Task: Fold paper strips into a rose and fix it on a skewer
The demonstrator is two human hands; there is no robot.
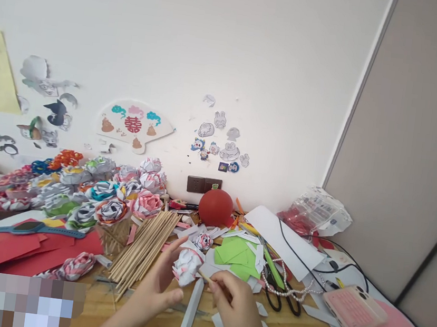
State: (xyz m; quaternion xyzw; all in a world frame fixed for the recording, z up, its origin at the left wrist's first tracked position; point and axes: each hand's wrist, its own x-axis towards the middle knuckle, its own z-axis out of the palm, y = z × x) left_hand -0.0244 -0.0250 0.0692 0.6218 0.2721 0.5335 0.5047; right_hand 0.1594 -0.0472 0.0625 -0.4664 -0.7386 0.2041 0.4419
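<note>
A white paper rose (pixel 188 266) with pink petal edges is just above the desk in the middle. To its left my left hand (pixel 159 283) has its thumb and fingers spread, curved toward the flower; whether they touch it is hard to tell. My right hand (pixel 231 298) pinches a thin wooden stick (pixel 205 277), whose tip reaches the rose's right side. Below the rose lies a folded white paper strip (pixel 192 309). Many bare wooden sticks (pixel 148 250) are piled left of my hands. Behind the rose rests a smaller paper rose (pixel 204 241).
Finished paper roses (pixel 109 209) crowd the back left, above red paper sheets (pixel 44 251) and a blue-strapped watch (pixel 31 227). Green paper (pixel 237 253), black-handled scissors (pixel 289 299), a bead string (pixel 298 291) and a pink phone (pixel 355 309) lie rightward. A red balloon (pixel 216 207) sits near the wall.
</note>
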